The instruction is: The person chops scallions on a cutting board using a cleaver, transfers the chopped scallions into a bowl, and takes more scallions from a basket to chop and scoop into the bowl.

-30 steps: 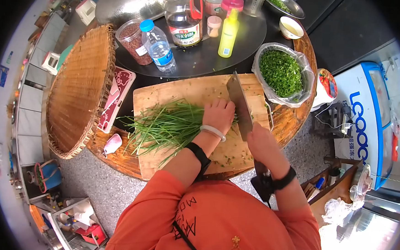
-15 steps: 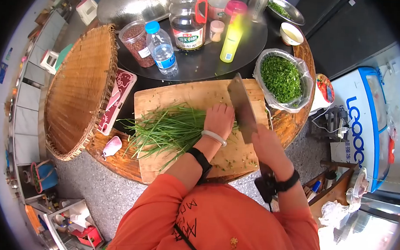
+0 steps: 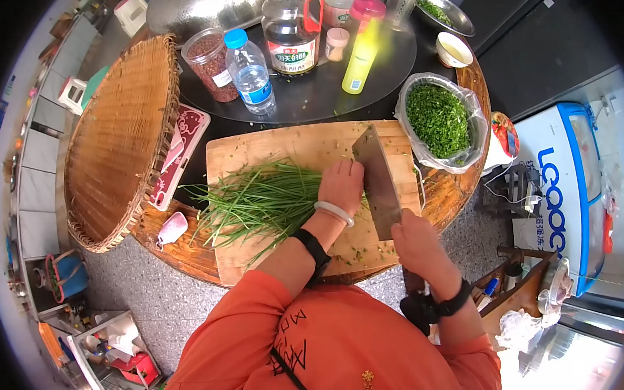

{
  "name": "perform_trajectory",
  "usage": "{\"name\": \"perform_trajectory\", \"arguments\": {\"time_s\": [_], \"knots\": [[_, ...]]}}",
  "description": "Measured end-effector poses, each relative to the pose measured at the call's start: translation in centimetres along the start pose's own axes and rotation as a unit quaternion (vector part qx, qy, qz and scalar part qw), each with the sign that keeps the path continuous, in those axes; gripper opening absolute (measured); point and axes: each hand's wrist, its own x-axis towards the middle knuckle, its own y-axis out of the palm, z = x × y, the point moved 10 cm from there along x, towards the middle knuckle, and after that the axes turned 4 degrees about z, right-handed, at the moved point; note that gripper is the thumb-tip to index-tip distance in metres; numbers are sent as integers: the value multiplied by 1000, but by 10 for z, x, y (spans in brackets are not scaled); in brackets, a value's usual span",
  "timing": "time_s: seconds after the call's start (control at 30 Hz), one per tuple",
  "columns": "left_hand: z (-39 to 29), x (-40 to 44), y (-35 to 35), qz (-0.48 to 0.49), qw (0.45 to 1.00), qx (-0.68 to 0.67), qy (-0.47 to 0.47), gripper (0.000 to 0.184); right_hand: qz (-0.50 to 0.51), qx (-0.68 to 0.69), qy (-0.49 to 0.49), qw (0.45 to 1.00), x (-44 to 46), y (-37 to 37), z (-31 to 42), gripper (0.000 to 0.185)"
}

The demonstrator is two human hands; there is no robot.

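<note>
A loose bunch of long green chives (image 3: 262, 198) lies across the wooden cutting board (image 3: 315, 141). My left hand (image 3: 341, 184) is closed over the right end of the bunch, pressing it to the board. In my right hand (image 3: 423, 245) is the handle of a cleaver (image 3: 379, 179), its broad blade just right of my left fingertips. Small green bits are scattered on the board near the blade. A plastic-lined bowl (image 3: 479, 126) of finely chopped greens (image 3: 436, 120) stands beyond the board's right corner.
A large woven basket (image 3: 118, 144) leans at the left, beside a pink patterned case (image 3: 180, 155). Behind the board stand a water bottle (image 3: 251, 77), a big sauce jug (image 3: 291, 51), a jar of reddish contents (image 3: 211, 64) and a yellow-green bottle (image 3: 361, 62). A small bowl (image 3: 454, 50) sits far right.
The cleaver and my right hand have shifted slightly down towards me, and the blade shows more of its flat face. My left hand stays on the chives. The view has shifted slightly.
</note>
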Motion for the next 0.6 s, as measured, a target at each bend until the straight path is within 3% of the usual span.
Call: {"name": "perform_trajectory", "arguments": {"time_s": [0.07,0.23,0.37,0.43,0.6], "knots": [[1,-1,4,22,999,38,-2,12,-10,-17,-6,1000,18,16,-1,19],[-3,2,-18,-27,998,47,9,9,-80,-6,-68,994,30,-6,7,19],[4,-4,-26,-9,996,88,-13,5,-43,-23,-17,999,-8,-20,18,17],[-4,-7,-31,-51,996,57,39,7,14,-83,27,996,-10,-6,13,18],[0,-7,-20,-15,998,55,21,11,-9,-90,-18,996,28,12,10,14]]}}
